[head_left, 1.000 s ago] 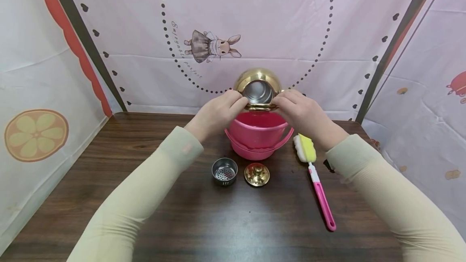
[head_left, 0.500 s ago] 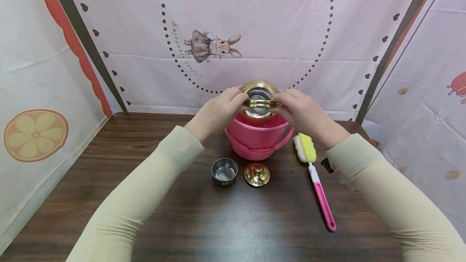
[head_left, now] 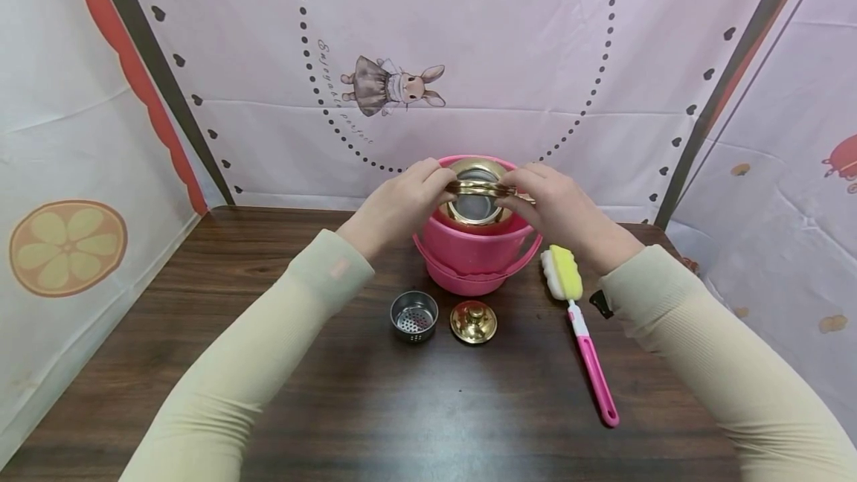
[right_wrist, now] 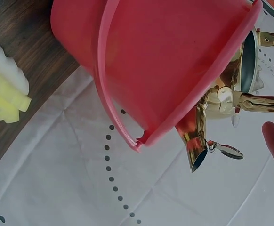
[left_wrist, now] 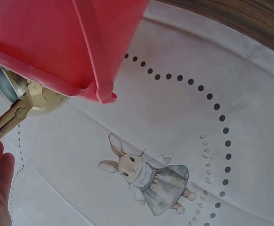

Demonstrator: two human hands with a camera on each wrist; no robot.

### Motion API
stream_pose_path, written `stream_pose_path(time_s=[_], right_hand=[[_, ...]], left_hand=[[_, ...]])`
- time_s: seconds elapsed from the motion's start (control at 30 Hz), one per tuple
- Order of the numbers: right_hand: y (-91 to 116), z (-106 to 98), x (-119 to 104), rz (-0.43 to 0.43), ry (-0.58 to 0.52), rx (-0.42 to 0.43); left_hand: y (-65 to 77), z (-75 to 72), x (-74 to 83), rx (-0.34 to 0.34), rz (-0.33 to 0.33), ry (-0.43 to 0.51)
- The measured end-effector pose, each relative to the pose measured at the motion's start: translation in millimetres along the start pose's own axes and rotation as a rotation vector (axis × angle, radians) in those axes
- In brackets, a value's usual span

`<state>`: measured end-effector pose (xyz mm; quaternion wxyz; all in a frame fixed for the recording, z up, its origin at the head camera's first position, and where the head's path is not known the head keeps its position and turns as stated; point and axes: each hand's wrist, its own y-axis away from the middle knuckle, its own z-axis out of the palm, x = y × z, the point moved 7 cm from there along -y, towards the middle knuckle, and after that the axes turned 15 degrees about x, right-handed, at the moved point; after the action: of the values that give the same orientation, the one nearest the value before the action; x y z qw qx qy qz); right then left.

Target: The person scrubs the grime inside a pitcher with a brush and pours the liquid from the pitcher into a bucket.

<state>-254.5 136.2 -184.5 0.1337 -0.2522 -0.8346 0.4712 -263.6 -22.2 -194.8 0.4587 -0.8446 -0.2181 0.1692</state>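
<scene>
A gold teapot (head_left: 478, 227), lidless with a silvery inside, sits partly within the mouth of a pink bucket (head_left: 469, 255). Its arched handle (head_left: 480, 188) crosses above the opening. My left hand (head_left: 410, 198) pinches the handle's left end, and my right hand (head_left: 561, 203) pinches the right end. From the right wrist, the spout (right_wrist: 193, 141) with its small hanging cap (right_wrist: 229, 150) pokes out past the bucket's rim. The left wrist view shows the handle's hinge (left_wrist: 36, 95) beside the rim. Most of the teapot's lower body is hidden by the bucket.
In front of the bucket lie a metal strainer basket (head_left: 413, 316) and a gold knobbed lid (head_left: 473, 322). To the right rests a sponge brush (head_left: 596, 378) with a pink handle. Printed cloth (head_left: 522, 43) hangs behind the wooden table (head_left: 321, 407) and along both sides.
The teapot has come down from above the bucket into its mouth and tipped from facing me to opening upward. Both hands have stayed on its handle throughout.
</scene>
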Motion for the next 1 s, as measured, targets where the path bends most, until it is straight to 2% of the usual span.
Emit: stream_pose_path(time_s=[0.47, 0.8, 1.0], right_hand=[[-13, -8, 2, 0.133, -0.027, -0.037], [-29, -10, 7, 0.153, -0.013, -0.031], [-36, -11, 9, 0.148, 0.003, -0.017]], left_hand=[[-12.0, -9.2, -4.3, 0.02, -0.036, -0.027], [-24.3, -15.0, -11.8, 0.049, -0.07, -0.049], [-29.8, -18.1, -15.5, 0.043, -0.106, -0.035]])
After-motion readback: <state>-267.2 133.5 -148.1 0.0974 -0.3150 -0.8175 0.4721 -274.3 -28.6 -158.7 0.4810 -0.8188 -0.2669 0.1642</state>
